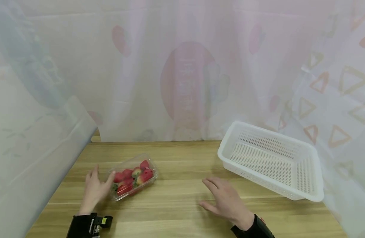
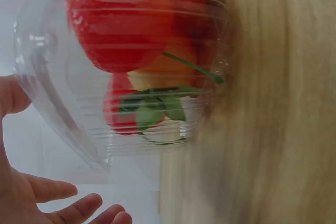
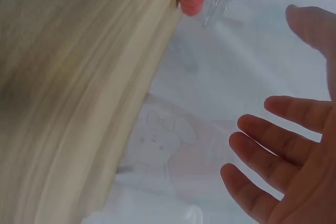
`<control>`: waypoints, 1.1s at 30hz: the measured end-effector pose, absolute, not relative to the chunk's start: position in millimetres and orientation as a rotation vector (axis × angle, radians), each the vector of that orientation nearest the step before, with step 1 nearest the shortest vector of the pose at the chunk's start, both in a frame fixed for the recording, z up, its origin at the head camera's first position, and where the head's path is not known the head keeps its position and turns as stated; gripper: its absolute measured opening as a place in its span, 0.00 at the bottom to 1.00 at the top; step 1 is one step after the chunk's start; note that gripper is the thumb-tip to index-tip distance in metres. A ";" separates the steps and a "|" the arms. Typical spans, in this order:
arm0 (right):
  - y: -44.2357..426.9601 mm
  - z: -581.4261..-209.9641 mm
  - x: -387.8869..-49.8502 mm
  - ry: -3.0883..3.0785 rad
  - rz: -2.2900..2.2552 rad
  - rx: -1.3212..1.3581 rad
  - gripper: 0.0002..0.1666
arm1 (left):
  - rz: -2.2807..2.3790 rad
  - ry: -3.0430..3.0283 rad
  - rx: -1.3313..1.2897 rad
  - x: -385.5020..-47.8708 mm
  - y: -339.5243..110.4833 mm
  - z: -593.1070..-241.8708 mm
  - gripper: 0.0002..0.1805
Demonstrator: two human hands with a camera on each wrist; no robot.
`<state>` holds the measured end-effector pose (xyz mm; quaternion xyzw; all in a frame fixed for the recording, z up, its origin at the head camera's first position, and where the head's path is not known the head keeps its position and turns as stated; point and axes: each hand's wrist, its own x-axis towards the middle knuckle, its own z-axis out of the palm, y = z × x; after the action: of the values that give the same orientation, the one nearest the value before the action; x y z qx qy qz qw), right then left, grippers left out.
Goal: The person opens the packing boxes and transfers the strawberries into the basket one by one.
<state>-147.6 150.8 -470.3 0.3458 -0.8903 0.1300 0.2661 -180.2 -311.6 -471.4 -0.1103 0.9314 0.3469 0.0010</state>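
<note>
A clear plastic box [image 1: 134, 177] of strawberries [image 2: 121, 24] sits on the left side of the wooden table. Close to the box's left end is my left hand [image 1: 95, 190], its fingers spread and the thumb at the near edge of the box; whether the thumb touches it I cannot tell. In the left wrist view the fingers [image 2: 79, 208] hold nothing. My right hand [image 1: 227, 200] hovers over the middle right of the table, fingers extended and apart from any object. The right wrist view shows its fingers [image 3: 278, 150] spread, with nothing between them.
A white perforated plastic basket [image 1: 267, 186] stands at the right of the wooden table [image 1: 176, 205], set at an angle. Printed pale curtains [image 1: 134, 82] hang behind the table and along both sides.
</note>
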 end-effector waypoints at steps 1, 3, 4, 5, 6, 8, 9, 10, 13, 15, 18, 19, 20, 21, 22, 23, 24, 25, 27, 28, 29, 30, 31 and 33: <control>149.4 -471.3 -146.8 -2.410 0.359 0.937 0.41 | 1.090 2.915 -0.350 -181.0 -313.0 -473.1 0.55; 147.1 -473.7 -145.4 -2.419 0.363 0.938 0.37 | 1.091 2.894 -0.356 -182.4 -315.8 -476.2 0.55; 146.2 -474.8 -144.9 -2.419 0.366 0.943 0.35 | 1.092 2.887 -0.357 -182.9 -317.1 -477.8 0.55; 145.4 -476.0 -144.6 -2.418 0.368 0.949 0.33 | 1.088 2.882 -0.357 -183.2 -318.1 -479.4 0.55; 145.0 -477.0 -144.2 -2.418 0.370 0.955 0.30 | 1.086 2.876 -0.354 -183.5 -318.8 -480.6 0.55; 144.0 -478.9 -143.9 -2.421 0.367 0.962 0.25 | 1.083 2.868 -0.342 -183.5 -319.4 -482.2 0.55; 143.8 -479.5 -143.7 -2.428 0.370 0.966 0.22 | 1.086 2.859 -0.335 -183.4 -319.3 -482.4 0.54; 143.5 -479.9 -143.4 -2.437 0.377 0.972 0.20 | 1.087 2.853 -0.329 -183.4 -319.1 -482.4 0.54; 143.0 -480.9 -142.3 -2.475 0.404 0.977 0.15 | 1.096 2.837 -0.313 -183.8 -318.4 -481.6 0.52; 143.0 -481.1 -141.4 -2.496 0.422 0.985 0.12 | 1.101 2.827 -0.313 -184.0 -318.2 -481.4 0.51; 143.0 -481.5 -140.5 -2.509 0.435 0.993 0.10 | 1.120 2.824 -0.324 -183.7 -317.7 -482.0 0.51; 142.9 -481.6 -140.5 -2.510 0.435 0.995 0.10 | 1.127 2.823 -0.328 -183.6 -317.6 -482.0 0.51; 142.9 -481.7 -140.4 -2.509 0.434 0.996 0.10 | 1.134 2.823 -0.334 -183.4 -317.5 -482.0 0.51; 142.8 -481.8 -140.3 -2.509 0.437 0.996 0.10 | 1.142 2.824 -0.337 -183.3 -317.4 -482.0 0.51; 142.8 -482.0 -140.2 -2.508 0.437 0.996 0.09 | 1.147 2.826 -0.338 -183.0 -317.2 -481.6 0.51; 142.8 -482.1 -140.1 -2.506 0.435 0.996 0.09 | 1.151 2.829 -0.339 -183.0 -317.2 -481.6 0.50; 142.8 -482.3 -140.1 -2.506 0.435 0.996 0.09 | 1.154 2.832 -0.339 -182.9 -317.1 -481.6 0.50; 142.7 -482.1 -139.9 -2.508 0.435 0.995 0.09 | 1.159 2.835 -0.340 -182.7 -317.2 -481.1 0.50; 142.7 -481.8 -139.7 -2.515 0.435 0.993 0.09 | 1.159 2.849 -0.346 -182.3 -317.2 -480.7 0.50; 142.8 -481.5 -139.6 -2.521 0.437 0.992 0.09 | 1.158 2.856 -0.350 -182.1 -317.2 -480.7 0.50; 142.9 -481.2 -139.7 -2.527 0.438 0.988 0.09 | 1.155 2.863 -0.353 -181.9 -317.2 -480.7 0.50; 143.2 -480.8 -139.7 -2.533 0.439 0.982 0.09 | 1.153 2.870 -0.356 -181.8 -317.3 -481.1 0.50; 143.5 -480.3 -139.8 -2.538 0.441 0.975 0.09 | 1.151 2.875 -0.358 -181.5 -317.2 -481.2 0.50; 144.3 -479.1 -140.2 -2.551 0.441 0.960 0.09 | 1.143 2.887 -0.360 -180.9 -316.9 -481.2 0.49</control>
<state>-140.2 144.3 -479.1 0.3414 -0.9072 0.1570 0.1893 -180.9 -316.9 -481.2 -0.1150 0.9236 0.3657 0.0078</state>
